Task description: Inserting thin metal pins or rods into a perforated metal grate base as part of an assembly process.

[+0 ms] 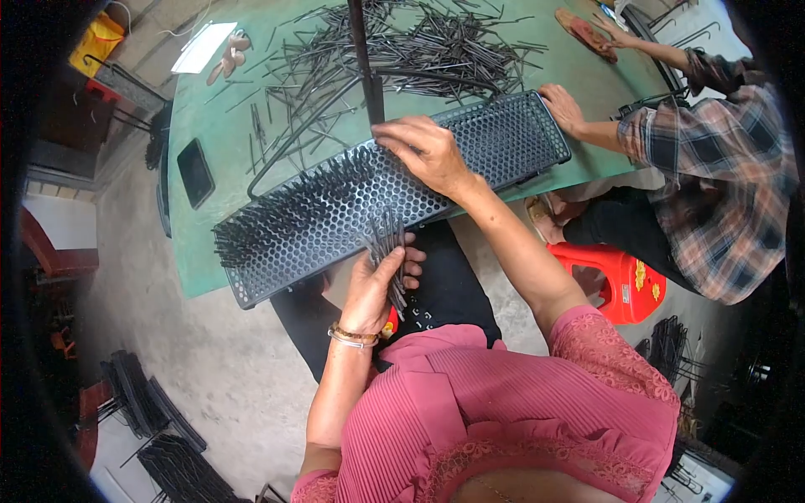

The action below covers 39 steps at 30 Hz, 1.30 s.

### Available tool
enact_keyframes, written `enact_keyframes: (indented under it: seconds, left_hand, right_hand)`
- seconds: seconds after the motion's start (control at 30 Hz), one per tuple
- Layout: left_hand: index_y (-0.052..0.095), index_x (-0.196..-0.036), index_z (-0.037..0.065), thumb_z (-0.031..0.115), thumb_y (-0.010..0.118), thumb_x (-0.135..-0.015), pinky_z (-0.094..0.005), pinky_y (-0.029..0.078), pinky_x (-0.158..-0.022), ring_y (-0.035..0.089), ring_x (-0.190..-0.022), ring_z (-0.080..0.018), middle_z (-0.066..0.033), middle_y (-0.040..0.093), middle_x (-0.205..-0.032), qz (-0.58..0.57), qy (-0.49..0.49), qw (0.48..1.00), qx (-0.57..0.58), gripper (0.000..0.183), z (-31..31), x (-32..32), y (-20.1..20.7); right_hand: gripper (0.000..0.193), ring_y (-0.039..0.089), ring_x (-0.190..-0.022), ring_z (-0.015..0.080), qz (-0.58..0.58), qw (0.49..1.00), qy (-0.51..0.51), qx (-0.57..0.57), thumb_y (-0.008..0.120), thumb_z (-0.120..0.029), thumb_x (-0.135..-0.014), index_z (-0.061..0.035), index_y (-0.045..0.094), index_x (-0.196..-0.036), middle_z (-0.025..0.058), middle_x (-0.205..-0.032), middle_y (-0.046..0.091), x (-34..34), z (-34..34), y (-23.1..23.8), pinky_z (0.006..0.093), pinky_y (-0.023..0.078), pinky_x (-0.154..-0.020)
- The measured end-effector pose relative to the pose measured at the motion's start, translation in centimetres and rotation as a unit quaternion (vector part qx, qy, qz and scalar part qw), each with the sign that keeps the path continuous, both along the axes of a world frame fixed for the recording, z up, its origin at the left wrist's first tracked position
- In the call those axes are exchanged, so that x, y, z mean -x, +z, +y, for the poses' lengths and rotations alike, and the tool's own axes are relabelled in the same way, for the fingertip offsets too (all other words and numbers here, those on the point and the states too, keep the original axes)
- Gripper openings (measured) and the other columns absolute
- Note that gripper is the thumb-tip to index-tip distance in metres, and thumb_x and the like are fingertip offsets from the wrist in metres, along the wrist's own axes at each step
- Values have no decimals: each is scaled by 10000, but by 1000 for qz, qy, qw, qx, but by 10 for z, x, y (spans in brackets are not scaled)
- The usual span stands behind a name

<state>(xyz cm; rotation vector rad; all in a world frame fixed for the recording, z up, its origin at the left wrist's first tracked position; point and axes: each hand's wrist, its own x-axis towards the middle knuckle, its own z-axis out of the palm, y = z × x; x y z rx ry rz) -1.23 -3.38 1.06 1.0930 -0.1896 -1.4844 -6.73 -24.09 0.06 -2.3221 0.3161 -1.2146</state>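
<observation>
A long black perforated tray (503, 142) lies aslant across the table's near edge, over my lap. Rows of short dark sticks (293, 197) stand upright in the holes of its left part, while the holes to the right show bare. My left hand (369, 289) is closed around a bundle of thin dark sticks (386, 251) at the tray's near edge. Over the middle of the tray, my right hand (426, 152) has its fingers pinched together beside the last standing sticks. What those fingertips hold, if anything, is hidden.
A big heap of loose dark sticks (444, 46) covers the far part of the green table (226, 134). A dark metal post (362, 50) rises behind the tray. A phone (195, 173) lies at left. At right, a co-worker's hand (563, 109) touches the tray's end, near a red stool (616, 289).
</observation>
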Motion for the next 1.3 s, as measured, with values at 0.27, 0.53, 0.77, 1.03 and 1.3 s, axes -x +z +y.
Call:
enact_keyframes:
  seconds: [0.27,0.53,0.77,1.03,1.3]
  left_hand:
    - [498,-1150,-57,139,483,-923,-295,541,-687,625,-764,-179,-172,627,-990,47,19,999,-2,301,2,-3,-7]
    - [495,-1152,-57,137,484,-919,-304,547,-701,634,-784,-187,-175,626,-996,43,-5,999,6,303,3,-3,-8]
    - [493,-1157,-54,141,489,-916,-297,547,-697,636,-781,-187,-172,625,-997,54,-1,999,4,309,1,-2,-7]
    - [492,-1152,-53,127,486,-916,-306,548,-713,638,-802,-197,-186,619,-1023,58,8,998,-6,297,0,-1,-6]
    - [474,-1157,-62,138,467,-934,-325,538,-752,626,-868,-214,-203,601,-1060,30,22,998,42,300,3,-6,1]
  right_hand:
    - [246,623,-793,238,17,997,10,77,660,-68,-763,-47,649,-1008,95,-876,661,-3,3,4,326,450,-725]
    - [256,614,-777,234,13,997,-49,54,644,-60,-772,-43,644,-1028,95,-880,661,-1,8,1,323,445,-734]
    - [239,612,-763,215,4,997,-62,46,640,-53,-775,-40,648,-1013,85,-879,664,2,8,-3,316,441,-736]
    - [217,614,-788,225,33,995,-36,84,642,-73,-780,-46,649,-995,76,-875,656,1,10,5,326,441,-740]
    - [230,611,-779,169,170,956,1,-237,676,-160,-782,5,662,-943,105,-855,644,19,37,33,285,470,-673]
